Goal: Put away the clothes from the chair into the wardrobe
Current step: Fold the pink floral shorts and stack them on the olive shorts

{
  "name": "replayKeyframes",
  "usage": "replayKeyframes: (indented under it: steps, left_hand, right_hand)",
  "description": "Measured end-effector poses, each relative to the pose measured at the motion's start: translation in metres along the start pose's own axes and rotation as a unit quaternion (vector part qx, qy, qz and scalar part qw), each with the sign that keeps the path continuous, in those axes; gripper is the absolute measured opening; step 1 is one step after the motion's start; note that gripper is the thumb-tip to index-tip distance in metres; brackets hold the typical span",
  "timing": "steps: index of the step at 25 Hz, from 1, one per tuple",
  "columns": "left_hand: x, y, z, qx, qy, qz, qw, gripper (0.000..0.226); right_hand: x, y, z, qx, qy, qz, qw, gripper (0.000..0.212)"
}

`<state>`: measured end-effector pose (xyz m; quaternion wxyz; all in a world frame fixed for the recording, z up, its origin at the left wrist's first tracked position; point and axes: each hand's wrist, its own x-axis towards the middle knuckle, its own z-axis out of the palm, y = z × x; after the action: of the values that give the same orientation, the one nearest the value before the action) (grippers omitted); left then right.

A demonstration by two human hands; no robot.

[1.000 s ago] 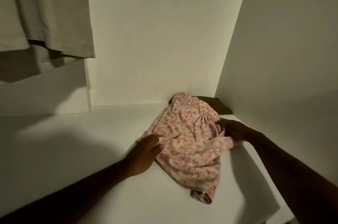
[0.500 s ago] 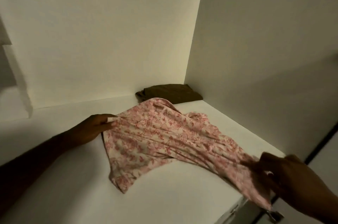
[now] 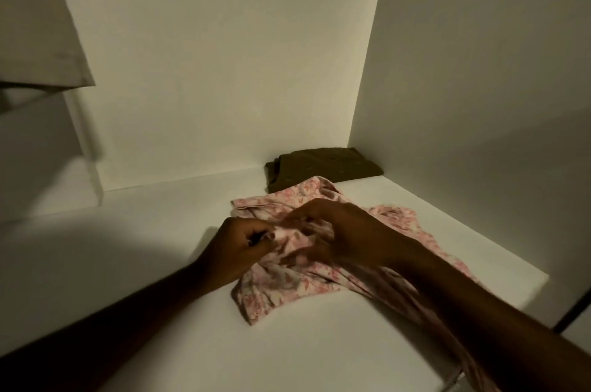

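A pink floral garment [image 3: 281,292] lies bunched on the white wardrobe shelf [image 3: 128,257]. Part of it trails off the shelf's front edge at the lower right, blurred. My left hand [image 3: 240,247] pinches a fold of the garment near its left side. My right hand [image 3: 345,231] sits on top of the garment's middle with curled fingers gathering the cloth; both hands meet at the same fold. A folded olive-brown garment [image 3: 323,164] lies in the shelf's back right corner, just behind the floral one.
White wardrobe walls close the shelf at the back [image 3: 224,56] and on the right [image 3: 479,72]. A beige hanging garment [image 3: 35,24] hangs at the upper left. The shelf's front right corner [image 3: 540,279] is close to my right forearm.
My right hand came back from the shelf's front edge to the garment's middle, folding the stretched cloth over. My left hand shifted right to meet it. The garment is now bunched instead of spread.
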<state>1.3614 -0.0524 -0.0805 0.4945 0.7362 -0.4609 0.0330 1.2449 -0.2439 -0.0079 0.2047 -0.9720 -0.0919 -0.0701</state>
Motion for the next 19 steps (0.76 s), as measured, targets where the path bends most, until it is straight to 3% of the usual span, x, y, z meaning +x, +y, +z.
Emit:
replayKeyframes:
  steps: [2,5,6,7,10,13,15,17,19]
  left_hand:
    - [0.001,-0.003,-0.003,-0.025,0.034,-0.017,0.999,0.031]
    - [0.01,-0.008,-0.022,-0.132,0.098,-0.093,0.982,0.039]
    - [0.018,-0.016,-0.03,-0.118,0.137,-0.12,0.976,0.044]
    - [0.029,-0.027,-0.039,-0.035,0.156,-0.156,0.975,0.05]
    - [0.071,-0.045,-0.052,0.179,0.048,-0.32,0.929,0.069]
    - [0.093,-0.059,-0.042,0.276,-0.044,-0.31,0.909,0.058]
    - [0.099,-0.07,-0.037,0.221,-0.015,-0.275,0.936,0.052]
    - [0.112,-0.078,-0.036,0.048,0.082,-0.258,0.961,0.04]
    - [0.124,-0.077,-0.038,-0.151,0.176,-0.264,0.936,0.029]
  right_hand:
    - [0.036,-0.002,0.014,0.051,0.023,-0.016,0.998,0.031]
    - [0.049,0.009,0.029,0.252,0.06,-0.057,0.964,0.01]
    - [0.048,0.012,0.035,0.317,0.071,-0.055,0.944,0.01]
    - [0.048,0.014,0.04,0.354,0.076,-0.06,0.93,0.012]
    - [0.047,0.013,0.056,0.348,-0.001,-0.108,0.931,0.017]
    - [0.04,0.007,0.061,0.362,-0.115,-0.138,0.915,0.022]
    - [0.036,0.002,0.056,0.384,-0.163,-0.154,0.896,0.023]
    - [0.033,-0.004,0.048,0.424,-0.195,-0.178,0.867,0.022]
    - [0.031,-0.01,0.035,0.451,-0.229,-0.181,0.844,0.023]
